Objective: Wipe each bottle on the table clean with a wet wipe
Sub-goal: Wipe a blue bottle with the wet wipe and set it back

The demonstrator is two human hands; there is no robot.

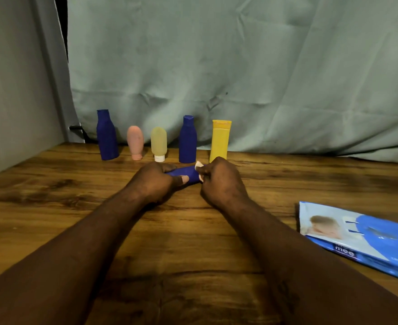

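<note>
Blue bottle [185,172], horiz., middle of table [52,184]: gripped at one end by left hand [154,181], fingers curled round. Wet wipe [198,164] pinched agst other end by right hand [220,181]. Behind: 5 bottles [188,139] upright.

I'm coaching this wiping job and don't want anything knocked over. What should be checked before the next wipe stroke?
1. Grip: ok; left hand curls round the blue bottle.
2. Contact: ok; right hand pinches the wipe against the bottle's end.
3. Wetness of the wipe: cannot tell.
4. Clearance: not ok; yellow bottle stands upright close behind the right hand, probably easy to knock.
5. Spare wipes: ok; wipes pack lies on the table, to the right.
</note>
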